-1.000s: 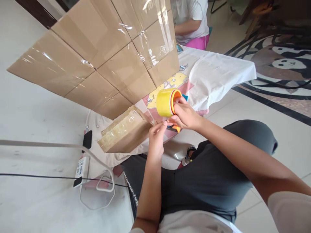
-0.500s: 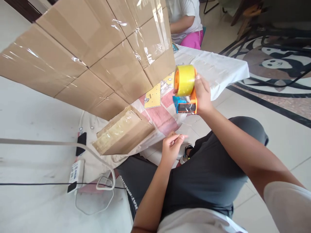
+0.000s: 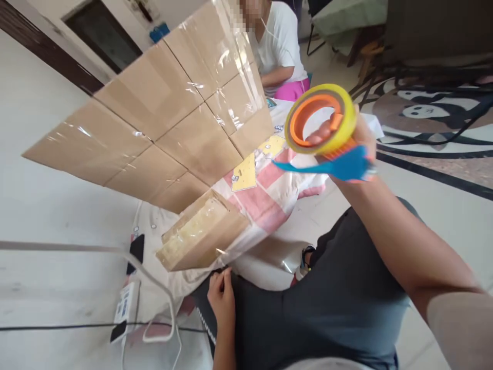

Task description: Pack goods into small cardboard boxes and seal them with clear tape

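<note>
My right hand [image 3: 364,133] grips a tape dispenser [image 3: 344,164] with a blue and orange body, raised above the right edge of the cloth-covered table. Its yellow tape roll [image 3: 349,115] faces me side-on, and my fingertips show through the orange hub. Down by my lap, my left hand [image 3: 221,290] is closed, thumb against the fingers; what it holds, if anything, is hidden. Just beyond that hand lies a small cardboard box [image 3: 217,239] near the table edge. Behind it stands a large taped block of cardboard boxes [image 3: 192,133], tilted in view.
A pink-and-white cloth [image 3: 269,205] with yellow patches covers the table. At left are a power strip [image 3: 125,308], a black phone-like object [image 3: 135,254] and a pale cable [image 3: 159,280] near the wall. Another person [image 3: 283,51] sits at the far side.
My left hand has moved left and down, close to the small box. My right hand has shifted right with the dispenser and turned it, so the roll's open side shows. The view has tilted upward.
</note>
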Action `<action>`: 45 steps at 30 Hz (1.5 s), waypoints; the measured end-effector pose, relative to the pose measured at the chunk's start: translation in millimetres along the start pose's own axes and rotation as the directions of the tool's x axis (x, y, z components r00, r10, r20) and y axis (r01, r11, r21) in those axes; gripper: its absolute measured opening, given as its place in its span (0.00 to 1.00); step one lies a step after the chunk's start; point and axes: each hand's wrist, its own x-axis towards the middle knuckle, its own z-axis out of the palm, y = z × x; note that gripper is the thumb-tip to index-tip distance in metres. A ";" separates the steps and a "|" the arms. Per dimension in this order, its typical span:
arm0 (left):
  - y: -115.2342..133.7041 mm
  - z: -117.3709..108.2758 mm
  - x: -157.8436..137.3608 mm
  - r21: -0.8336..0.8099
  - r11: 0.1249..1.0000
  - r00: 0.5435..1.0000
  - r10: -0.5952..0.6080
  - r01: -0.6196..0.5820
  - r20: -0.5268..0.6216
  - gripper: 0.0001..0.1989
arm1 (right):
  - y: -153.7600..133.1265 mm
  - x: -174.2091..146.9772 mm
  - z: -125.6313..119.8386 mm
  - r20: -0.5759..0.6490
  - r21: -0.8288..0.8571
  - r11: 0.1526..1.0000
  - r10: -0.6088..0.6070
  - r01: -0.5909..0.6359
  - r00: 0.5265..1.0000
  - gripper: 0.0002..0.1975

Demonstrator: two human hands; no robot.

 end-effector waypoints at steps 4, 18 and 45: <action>1.9 3.4 -4.5 -0.037 0.997 0.998 -0.060 0.061 0.022 0.19 | 43.8 4.5 32.9 0.042 0.152 0.974 0.161 -0.165 0.986 0.40; 60.4 -29.4 11.4 -0.228 0.965 0.988 0.145 -0.130 0.048 0.12 | 106.4 -23.2 111.4 0.113 -0.457 0.867 0.278 -0.198 0.954 0.12; 58.2 -5.4 33.4 -0.565 0.685 0.884 -0.418 0.459 0.211 0.16 | -69.1 -110.8 173.0 0.592 0.439 0.866 -0.479 0.240 0.649 0.10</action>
